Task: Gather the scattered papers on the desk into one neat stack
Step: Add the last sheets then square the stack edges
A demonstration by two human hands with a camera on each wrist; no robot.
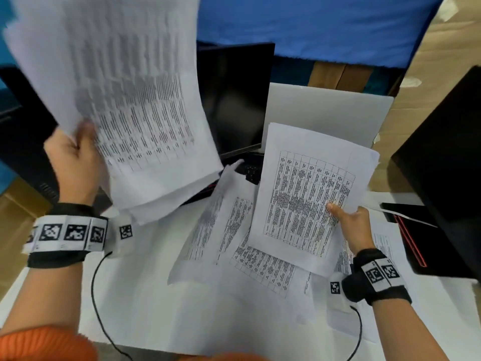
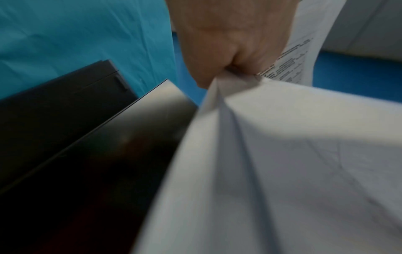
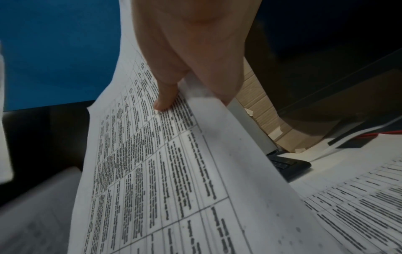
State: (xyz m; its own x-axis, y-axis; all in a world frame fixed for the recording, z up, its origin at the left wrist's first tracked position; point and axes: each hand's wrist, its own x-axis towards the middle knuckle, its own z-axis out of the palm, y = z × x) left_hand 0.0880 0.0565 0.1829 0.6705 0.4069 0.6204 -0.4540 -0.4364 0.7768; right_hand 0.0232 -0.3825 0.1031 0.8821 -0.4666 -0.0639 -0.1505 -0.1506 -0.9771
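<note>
My left hand [image 1: 75, 152] [image 2: 226, 51] grips a thick sheaf of printed papers [image 1: 125, 100] [image 2: 282, 163] by its left edge, lifted and tilted over the desk's left side; it is motion-blurred. My right hand [image 1: 348, 220] [image 3: 187, 65] pinches a smaller bundle of table-printed sheets [image 1: 309, 196] [image 3: 174, 171] at the right edge, thumb on top, raised off the desk. Several more printed sheets [image 1: 221, 230] lie fanned out on the white desk [image 1: 145, 295] beneath and between my hands. Another loose sheet [image 1: 382, 246] lies to the right of my wrist.
A black laptop [image 1: 234, 100] stands open behind the papers, its keyboard partly covered. A silver laptop lid [image 1: 333, 113] sits behind the right bundle. A black laptop with red trim [image 1: 437, 178] occupies the right edge. A dark device [image 1: 23, 131] stands at the left. Blue cloth [image 1: 312, 24] hangs behind.
</note>
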